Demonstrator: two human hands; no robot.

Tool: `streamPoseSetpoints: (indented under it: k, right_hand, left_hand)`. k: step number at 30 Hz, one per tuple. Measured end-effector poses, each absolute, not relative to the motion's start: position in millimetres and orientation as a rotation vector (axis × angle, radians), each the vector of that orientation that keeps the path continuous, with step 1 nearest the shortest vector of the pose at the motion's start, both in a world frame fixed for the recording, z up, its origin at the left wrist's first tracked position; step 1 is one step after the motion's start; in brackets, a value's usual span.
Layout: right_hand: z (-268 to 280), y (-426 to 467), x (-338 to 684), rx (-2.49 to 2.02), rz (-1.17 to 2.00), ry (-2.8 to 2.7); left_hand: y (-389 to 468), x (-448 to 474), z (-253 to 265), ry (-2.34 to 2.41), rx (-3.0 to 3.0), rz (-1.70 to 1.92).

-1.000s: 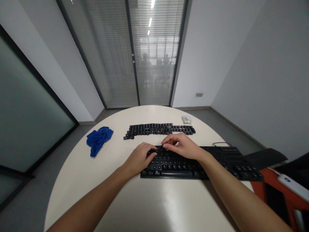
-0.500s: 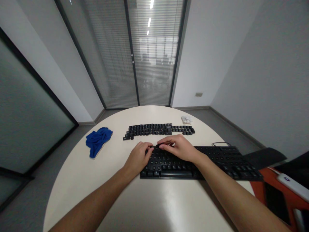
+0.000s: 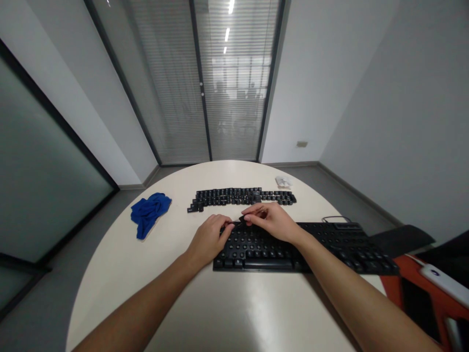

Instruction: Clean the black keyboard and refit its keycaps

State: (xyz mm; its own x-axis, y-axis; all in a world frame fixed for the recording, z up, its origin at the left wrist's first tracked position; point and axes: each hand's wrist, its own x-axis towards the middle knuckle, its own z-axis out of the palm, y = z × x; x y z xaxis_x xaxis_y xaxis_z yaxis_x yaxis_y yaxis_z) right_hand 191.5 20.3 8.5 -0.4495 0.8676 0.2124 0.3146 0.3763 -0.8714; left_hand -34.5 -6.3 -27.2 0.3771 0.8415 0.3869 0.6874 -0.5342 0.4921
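A black keyboard [image 3: 252, 247] lies on the round table, many of its keycaps gone and the bare switch posts showing. Its long space bar and several bottom-row keys are still in place. At its upper left, my left hand [image 3: 208, 238] is closed, thumb and fingers pinched together; what they grip is too small to make out. My right hand [image 3: 271, 221] hovers over the top rows with a small black keycap [image 3: 242, 218] pinched between thumb and fingers. Behind the hands, loose black keycaps [image 3: 229, 197] lie in keyboard-like rows.
A crumpled blue cloth [image 3: 150, 212] lies on the table [image 3: 176, 288] at left. A small clear plastic bag [image 3: 283, 182] sits at the back right. An orange surface at lower right carries a white power strip [image 3: 445, 283] and a dark phone [image 3: 419, 305].
My right hand has risen slightly from the keyboard, moving the black keycap a little away from my left fingertips. My left hand stays nearly in place.
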Motion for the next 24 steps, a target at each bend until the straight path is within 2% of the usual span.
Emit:
streamPoseSetpoints:
  k: [11, 24]
  right_hand:
    - [6.6, 23.7, 192.7, -0.951, 1.125, -1.838]
    - [10.3, 18.5, 191.2, -0.982, 1.062, -1.988]
  left_hand:
    - [-1.7, -32.7, -32.1, 1.246, 2.025, 1.102]
    - [-1.9, -35.1, -25.3, 1.160, 1.963, 1.004]
